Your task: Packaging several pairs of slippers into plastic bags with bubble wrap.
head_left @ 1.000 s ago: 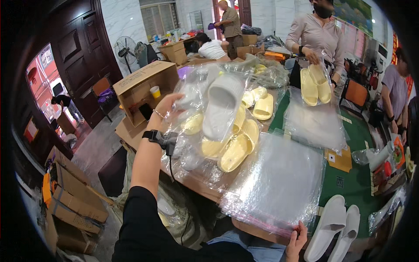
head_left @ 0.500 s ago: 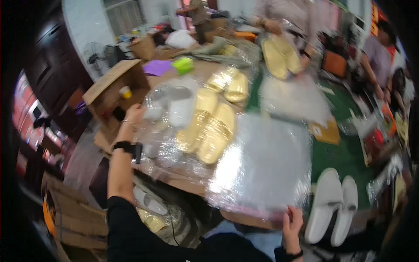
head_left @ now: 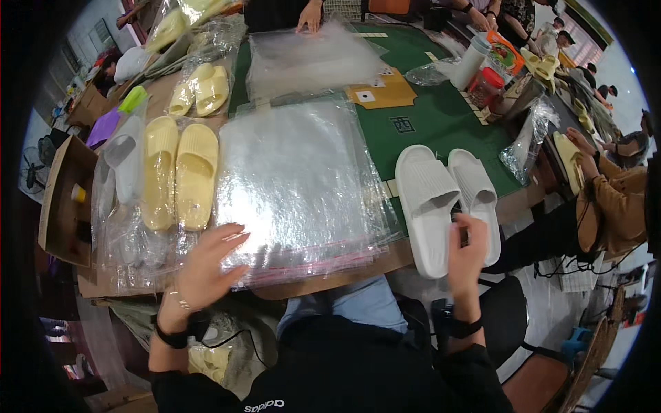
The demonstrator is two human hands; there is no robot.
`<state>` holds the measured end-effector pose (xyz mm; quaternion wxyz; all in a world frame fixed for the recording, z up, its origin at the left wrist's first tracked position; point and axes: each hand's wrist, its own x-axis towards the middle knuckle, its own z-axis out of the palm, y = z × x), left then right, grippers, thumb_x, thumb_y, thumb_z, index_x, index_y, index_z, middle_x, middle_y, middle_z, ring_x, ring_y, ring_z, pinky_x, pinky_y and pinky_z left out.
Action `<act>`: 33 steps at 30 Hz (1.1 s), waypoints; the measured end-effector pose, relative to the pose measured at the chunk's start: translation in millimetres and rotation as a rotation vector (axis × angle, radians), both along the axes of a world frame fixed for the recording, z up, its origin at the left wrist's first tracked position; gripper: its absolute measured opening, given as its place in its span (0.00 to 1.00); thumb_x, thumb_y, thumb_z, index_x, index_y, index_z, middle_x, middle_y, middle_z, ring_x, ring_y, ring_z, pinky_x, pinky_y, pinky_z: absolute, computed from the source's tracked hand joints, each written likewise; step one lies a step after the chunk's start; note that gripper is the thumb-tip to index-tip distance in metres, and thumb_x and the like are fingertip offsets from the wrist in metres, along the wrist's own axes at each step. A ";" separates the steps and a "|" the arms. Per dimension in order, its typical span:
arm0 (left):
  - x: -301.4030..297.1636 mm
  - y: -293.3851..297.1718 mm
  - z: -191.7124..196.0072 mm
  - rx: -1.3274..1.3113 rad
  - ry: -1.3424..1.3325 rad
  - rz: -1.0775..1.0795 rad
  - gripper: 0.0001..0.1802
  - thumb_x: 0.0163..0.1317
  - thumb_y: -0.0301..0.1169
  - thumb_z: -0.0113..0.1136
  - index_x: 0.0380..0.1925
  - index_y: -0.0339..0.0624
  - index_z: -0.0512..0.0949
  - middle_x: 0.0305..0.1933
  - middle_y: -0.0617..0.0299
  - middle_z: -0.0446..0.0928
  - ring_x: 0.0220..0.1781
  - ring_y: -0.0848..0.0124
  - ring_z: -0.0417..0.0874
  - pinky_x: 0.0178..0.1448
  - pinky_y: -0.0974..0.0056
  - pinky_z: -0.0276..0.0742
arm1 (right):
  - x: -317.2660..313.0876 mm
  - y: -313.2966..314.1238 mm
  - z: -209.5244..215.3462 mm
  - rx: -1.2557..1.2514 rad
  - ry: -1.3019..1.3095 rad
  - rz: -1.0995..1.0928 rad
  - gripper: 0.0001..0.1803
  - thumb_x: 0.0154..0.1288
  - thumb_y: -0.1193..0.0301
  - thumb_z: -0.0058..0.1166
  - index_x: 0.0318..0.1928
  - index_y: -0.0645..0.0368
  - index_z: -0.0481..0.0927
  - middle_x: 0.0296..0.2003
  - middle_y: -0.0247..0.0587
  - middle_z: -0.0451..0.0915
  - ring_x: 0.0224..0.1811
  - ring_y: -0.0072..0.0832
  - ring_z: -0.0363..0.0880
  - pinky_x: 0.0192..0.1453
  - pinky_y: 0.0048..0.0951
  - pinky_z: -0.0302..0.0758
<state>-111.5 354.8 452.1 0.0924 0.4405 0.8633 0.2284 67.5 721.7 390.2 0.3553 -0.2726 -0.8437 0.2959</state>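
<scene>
My left hand (head_left: pixel 210 268), fingers spread and holding nothing, is over the near left corner of a stack of clear plastic bags (head_left: pixel 296 179) with pinkish-red edges. My right hand (head_left: pixel 468 255) has its thumb and fingers curled at the inner edges of a pair of white slippers (head_left: pixel 428 217). The slippers lie side by side, toes away from me, at the table's front right; part of the right one is behind my hand. Left of the bags lie yellow slippers (head_left: pixel 196 175) in clear wrapping, beside wrapped white slippers (head_left: pixel 124 165).
Across the green-topped table (head_left: pixel 441 138), another person's hand (head_left: pixel 310 16) touches more clear bags (head_left: pixel 313 58). A red-lidded jar (head_left: pixel 486 86) and a white bottle (head_left: pixel 471 62) stand at the right. An open cardboard box (head_left: pixel 65 199) is on the left; a chair (head_left: pixel 530 372) stands behind right.
The view has turned to the right. My left hand has moved from the wrapped slippers to the bags' near corner. My right hand has gone from the bags' near edge to the white slippers.
</scene>
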 end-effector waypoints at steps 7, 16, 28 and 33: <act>9.9 33.6 -77.2 -0.194 0.216 -0.001 0.38 0.54 0.44 0.61 0.63 0.41 0.61 0.67 0.46 0.58 0.70 0.50 0.54 0.72 0.49 0.47 | 38.0 98.6 -45.9 0.332 -0.484 -0.051 0.35 0.55 0.54 0.58 0.56 0.66 0.68 0.54 0.54 0.69 0.59 0.49 0.63 0.61 0.43 0.60; 14.0 67.6 -80.6 -0.127 0.253 -0.003 0.32 0.53 0.40 0.63 0.58 0.42 0.67 0.60 0.49 0.67 0.59 0.52 0.67 0.66 0.51 0.59 | -58.6 108.9 -76.9 0.267 -0.498 0.248 0.35 0.52 0.53 0.59 0.53 0.69 0.69 0.53 0.57 0.66 0.57 0.53 0.62 0.58 0.52 0.61; -0.5 57.3 -88.9 0.099 0.135 0.053 0.18 0.62 0.30 0.51 0.52 0.42 0.74 0.56 0.50 0.70 0.54 0.52 0.67 0.62 0.56 0.62 | -50.5 112.6 -85.5 -0.053 -0.215 0.115 0.20 0.60 0.70 0.45 0.49 0.72 0.69 0.53 0.59 0.67 0.57 0.53 0.63 0.60 0.48 0.59; -4.5 60.3 -89.8 0.135 0.085 0.076 0.17 0.65 0.31 0.46 0.52 0.40 0.74 0.55 0.50 0.72 0.54 0.53 0.68 0.62 0.56 0.62 | 10.9 121.6 -83.0 -0.488 0.242 0.242 0.31 0.65 0.73 0.44 0.66 0.69 0.53 0.59 0.44 0.67 0.59 0.30 0.67 0.63 0.28 0.62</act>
